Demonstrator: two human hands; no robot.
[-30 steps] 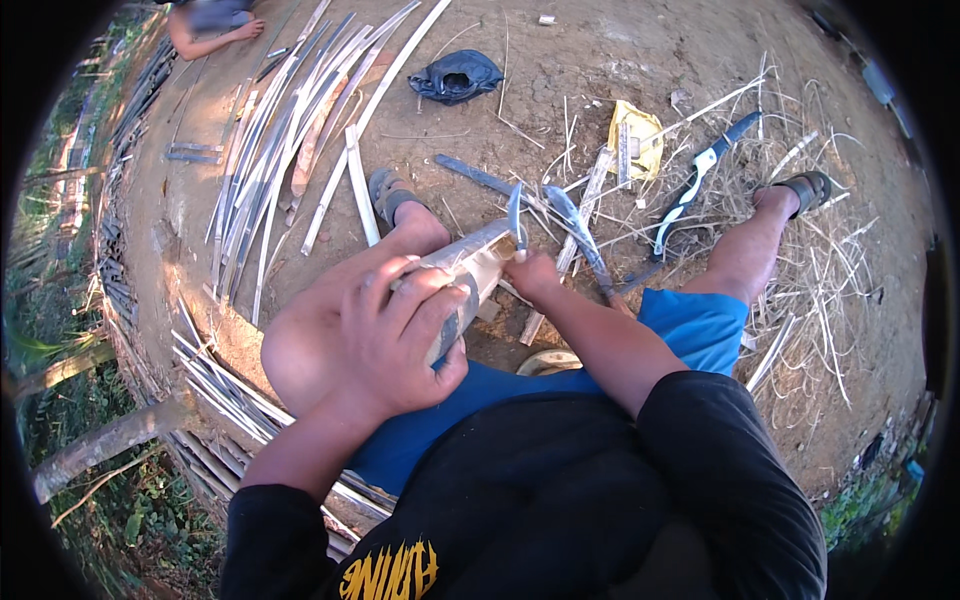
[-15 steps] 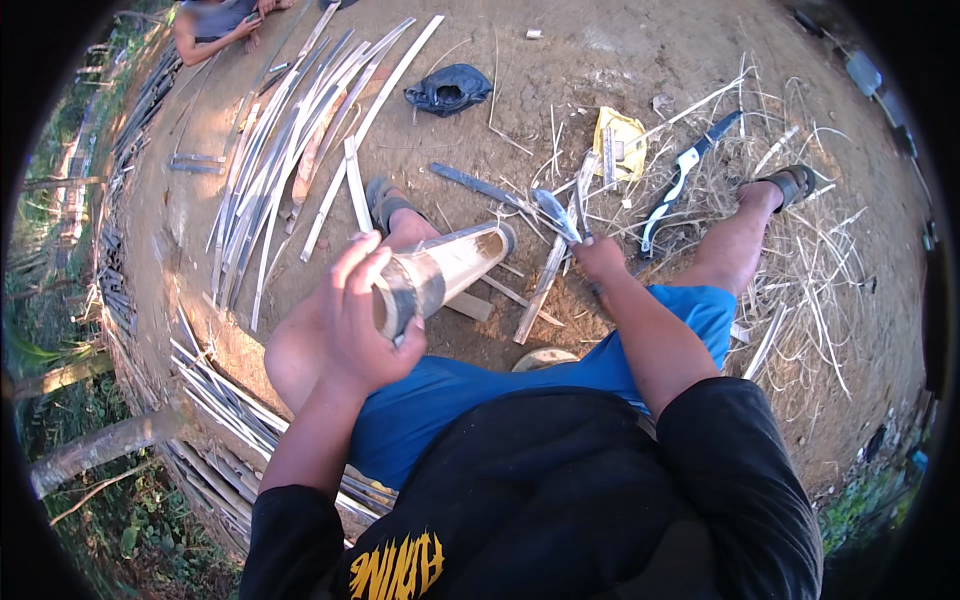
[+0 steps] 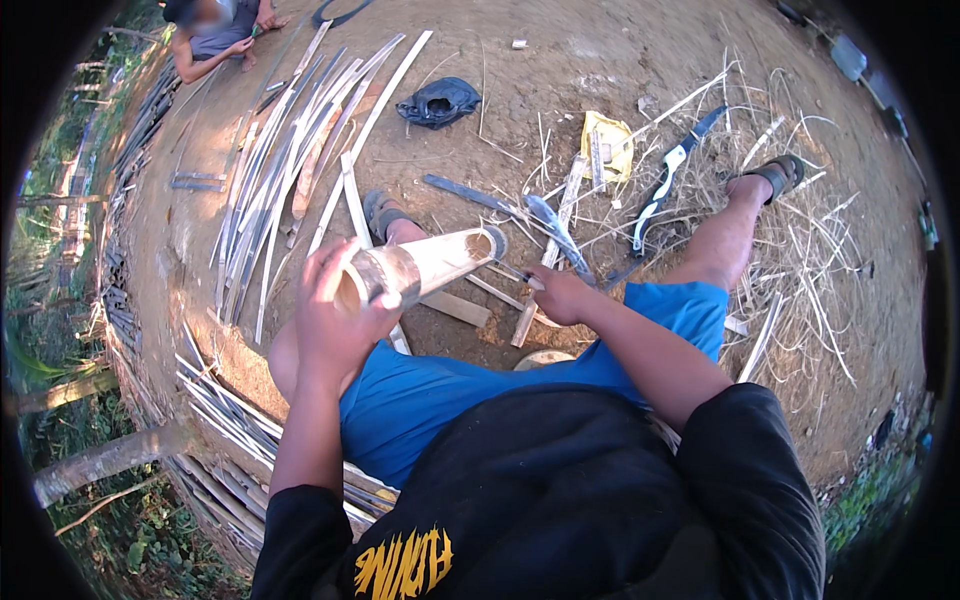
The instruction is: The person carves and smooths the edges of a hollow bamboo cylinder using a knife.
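Bamboo tube (image 3: pixel 425 268), a short pale section with a hollow open end turned away from the person, is held raised over the left knee, tilted slightly upward toward the right. It is wrapped near its closer end by the left hand (image 3: pixel 335 320), whose grip is closed around the tube. Whether anything lies inside the hollow cannot be told; only a dark opening is seen. The right hand (image 3: pixel 560 296) is set just beside the tube's far end, its grip closed on the handle of a long knife (image 3: pixel 553 228) whose blade points away over the ground. Blue shorts (image 3: pixel 440 395) and a black shirt (image 3: pixel 560 500) are seen below the hands. A sandalled foot (image 3: pixel 383 212) is placed just beyond the tube, and the other sandal (image 3: pixel 775 176) is stretched out to the right among dry shavings (image 3: pixel 800 260). Split bamboo strips (image 3: pixel 290 170) are laid in a long bundle on the bare earth to the left. A dark crumpled cloth (image 3: pixel 438 102) and a yellow packet (image 3: pixel 608 143) lie farther out, with a curved sheathed blade (image 3: pixel 668 180) near the packet. Another person (image 3: pixel 215 30) is seated at the upper left edge.
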